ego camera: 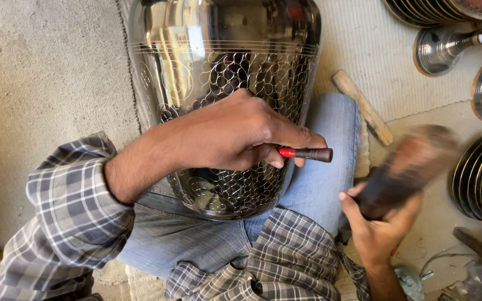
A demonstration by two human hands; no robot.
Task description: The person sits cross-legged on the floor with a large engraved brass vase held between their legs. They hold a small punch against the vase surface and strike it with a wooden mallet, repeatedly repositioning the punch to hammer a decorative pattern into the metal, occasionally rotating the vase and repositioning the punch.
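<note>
Engraving in hand. The patterned steel pot (224,72) lies on its side across my lap, mouth toward me. My left hand (235,136) rests on the pot's flank, grip closed round a red-banded chisel (308,153) whose butt points away from the pot to my right. My right hand (383,223), right of the pot, is clenched on a dark mallet (408,167), blurred. Judgement: the next move calls for a square strike on the butt. A wooden handle (362,107) lies beyond.
</note>
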